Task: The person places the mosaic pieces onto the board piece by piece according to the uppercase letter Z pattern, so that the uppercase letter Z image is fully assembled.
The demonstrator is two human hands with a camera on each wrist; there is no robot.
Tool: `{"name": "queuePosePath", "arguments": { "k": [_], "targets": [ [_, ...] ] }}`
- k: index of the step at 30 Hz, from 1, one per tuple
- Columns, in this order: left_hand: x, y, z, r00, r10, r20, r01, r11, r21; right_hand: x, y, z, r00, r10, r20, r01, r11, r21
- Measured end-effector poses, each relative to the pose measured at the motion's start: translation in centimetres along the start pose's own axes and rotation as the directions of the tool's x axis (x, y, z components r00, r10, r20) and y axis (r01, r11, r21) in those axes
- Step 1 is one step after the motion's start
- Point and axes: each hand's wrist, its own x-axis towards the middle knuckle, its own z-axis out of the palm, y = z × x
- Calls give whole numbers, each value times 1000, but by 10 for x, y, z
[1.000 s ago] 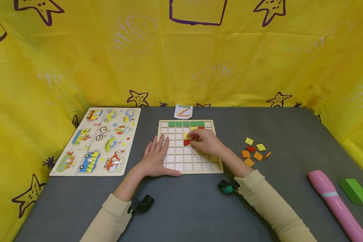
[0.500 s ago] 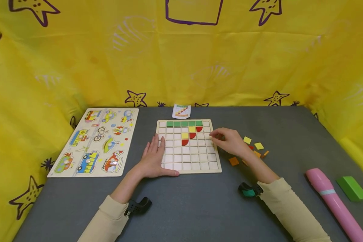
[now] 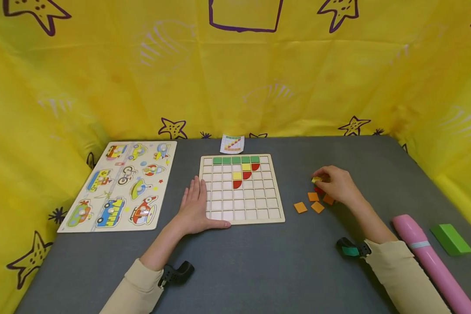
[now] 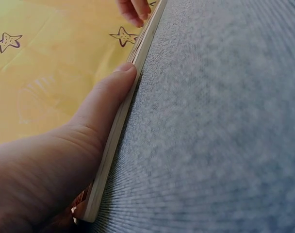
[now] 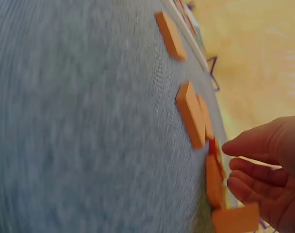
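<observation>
My left hand [image 3: 194, 207] lies with straight fingers along the left edge of a wooden grid board [image 3: 281, 213], its thumb [image 4: 108, 92] against the near edge. Set in the grid are a row of green square tiles [image 3: 236, 160], yellow squares [image 3: 246, 167] and red quarter-round tiles [image 3: 237, 184] stepping down leftward. Over the loose tiles right of the board, my right hand [image 3: 337, 185] has its fingertips at a yellow tile [image 3: 315, 179]. In the right wrist view, a gap shows between thumb and fingers. Orange tiles [image 3: 300, 207] lie nearby, with a red tile [image 3: 319, 190] partly hidden.
A printed pattern card [image 3: 232, 144] lies behind the board. To the left is a vehicle peg puzzle [image 3: 117, 187]. A pink microphone-shaped object [image 3: 431, 257] and a green block [image 3: 451, 240] are at the right. A yellow patterned cloth [image 3: 235, 87] surrounds the dark table.
My right hand has left the red quarter-round tile on the grid and moved right to the loose tiles. The left hand stays on the board. The head view has shifted slightly.
</observation>
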Motion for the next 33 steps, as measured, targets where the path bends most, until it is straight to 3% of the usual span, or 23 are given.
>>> {"name": "queuePosePath", "arguments": {
  "k": [7, 22, 33],
  "targets": [
    [-1, 0, 0, 1000, 1, -2, -1, 1000, -5, -1, 12, -5, 999, 32, 26, -32, 999, -8],
    [-1, 0, -1, 1000, 11, 2, -11, 1000, -2, 2, 12, -6, 995, 76, 61, -76, 997, 1],
    [-1, 1, -2, 1000, 3, 11, -3, 1000, 5, 17, -17, 14, 997, 56, 49, -62, 988, 142]
  ]
}}
